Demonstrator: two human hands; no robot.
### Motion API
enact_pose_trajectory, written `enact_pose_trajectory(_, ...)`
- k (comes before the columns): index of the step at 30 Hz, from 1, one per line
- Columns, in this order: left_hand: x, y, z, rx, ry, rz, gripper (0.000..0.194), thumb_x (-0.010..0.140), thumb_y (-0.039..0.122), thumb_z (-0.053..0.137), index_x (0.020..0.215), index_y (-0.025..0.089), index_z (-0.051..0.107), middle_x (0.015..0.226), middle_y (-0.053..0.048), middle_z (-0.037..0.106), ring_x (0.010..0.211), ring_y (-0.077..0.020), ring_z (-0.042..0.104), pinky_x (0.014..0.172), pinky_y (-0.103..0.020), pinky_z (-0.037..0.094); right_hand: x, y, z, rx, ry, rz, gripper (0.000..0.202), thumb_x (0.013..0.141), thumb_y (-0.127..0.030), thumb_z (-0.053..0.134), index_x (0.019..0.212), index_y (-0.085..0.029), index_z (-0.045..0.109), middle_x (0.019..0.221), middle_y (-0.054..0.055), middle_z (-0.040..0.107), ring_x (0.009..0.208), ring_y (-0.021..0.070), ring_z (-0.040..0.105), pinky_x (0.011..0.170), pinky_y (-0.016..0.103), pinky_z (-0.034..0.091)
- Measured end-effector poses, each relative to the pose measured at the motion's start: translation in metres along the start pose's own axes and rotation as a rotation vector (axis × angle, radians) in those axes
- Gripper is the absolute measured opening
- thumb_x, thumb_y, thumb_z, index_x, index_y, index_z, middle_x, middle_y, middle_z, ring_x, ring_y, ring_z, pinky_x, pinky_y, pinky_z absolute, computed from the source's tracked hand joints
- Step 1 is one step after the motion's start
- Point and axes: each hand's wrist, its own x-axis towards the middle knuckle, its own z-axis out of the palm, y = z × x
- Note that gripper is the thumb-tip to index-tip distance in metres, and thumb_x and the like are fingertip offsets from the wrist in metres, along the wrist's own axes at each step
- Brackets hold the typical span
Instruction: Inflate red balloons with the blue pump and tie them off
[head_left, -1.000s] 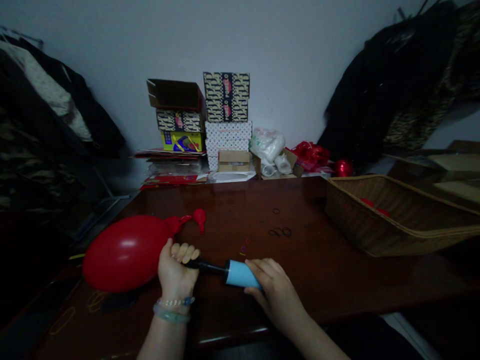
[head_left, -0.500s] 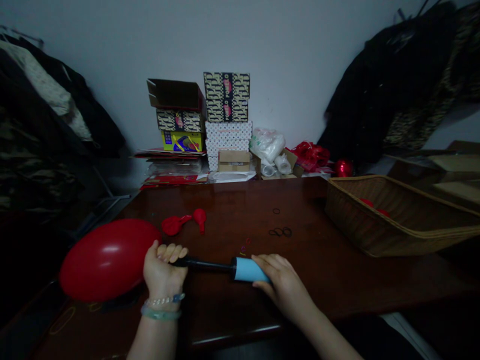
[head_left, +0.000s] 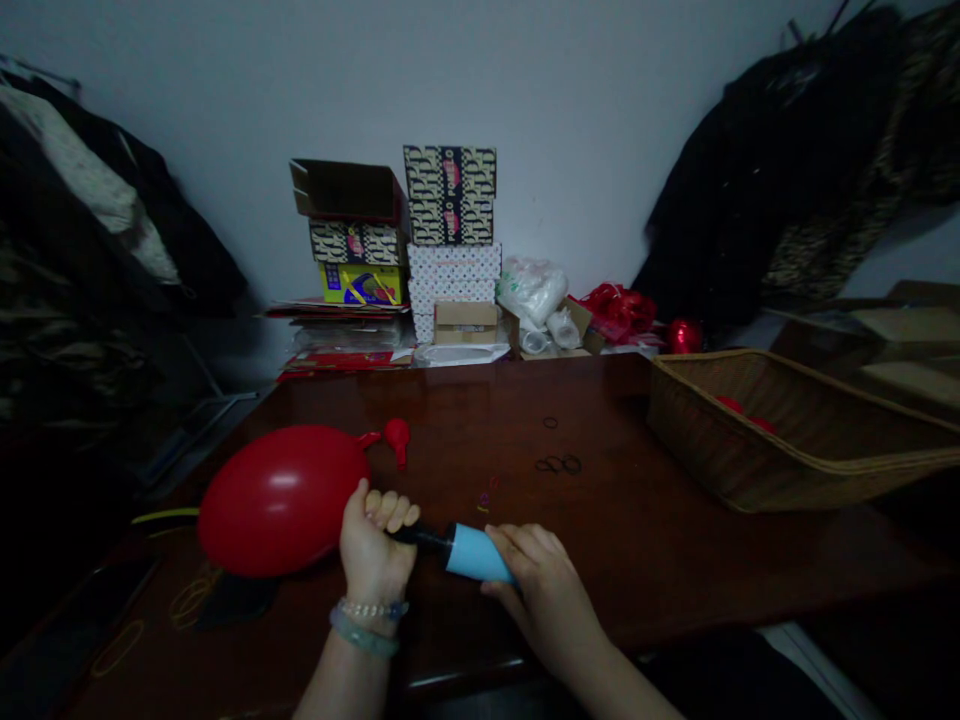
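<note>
A large inflated red balloon [head_left: 281, 500] lies on its side against my left hand [head_left: 379, 535]. That hand is closed round the black end of a balloon pump [head_left: 472, 553], where the balloon's neck is hidden by my fingers. My right hand [head_left: 536, 580] wraps the pump's light blue barrel. Only a short piece of black shaft shows between the hands. Behind the inflated balloon, a limp red balloon [head_left: 397, 440] lies on the table, and the tip of another pokes out beside it.
On the brown table [head_left: 615, 560] lie black bands [head_left: 559, 464], small coloured bands [head_left: 484, 499] and yellowish bands [head_left: 191, 600]. A wicker basket [head_left: 720, 470] with red items stands at right. Stacked boxes [head_left: 454, 270], plastic bags [head_left: 534, 290] and red ribbon-like material [head_left: 619, 310] line the wall.
My left hand and the inflated balloon have moved right, towards my right hand. Less of the pump's black shaft shows. The balloon now covers most of one limp balloon.
</note>
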Motion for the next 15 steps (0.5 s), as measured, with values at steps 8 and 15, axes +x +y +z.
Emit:
enact_pose_trajectory(8, -0.001, 0.018, -0.001, 0.002, -0.029, 0.075, 0.045, 0.079, 0.022, 0.057, 0.056, 0.02, 0.019, 0.041, 0.009, 0.022, 0.034, -0.0072, 0.023, 0.039, -0.024, 0.026, 0.003, 0.008, -0.006, -0.007, 0.002, -0.048, 0.053, 0.081, -0.029, 0.068, 0.131, -0.024, 0.05, 0.122, 0.008, 0.06, 0.107, 0.0253, 0.053, 0.094, 0.041, 0.043)
enact_pose_trajectory(15, 0.013, 0.057, -0.01, -0.04, 0.004, 0.146, 0.043, 0.079, 0.017, 0.053, 0.057, 0.02, 0.016, 0.04, 0.009, 0.024, 0.034, -0.0073, 0.024, 0.039, -0.024, 0.027, 0.01, 0.026, -0.024, -0.008, -0.04, -0.112, 0.053, 0.083, -0.035, 0.065, 0.133, -0.025, 0.048, 0.12, 0.008, 0.061, 0.104, 0.0238, 0.055, 0.091, 0.041, 0.046)
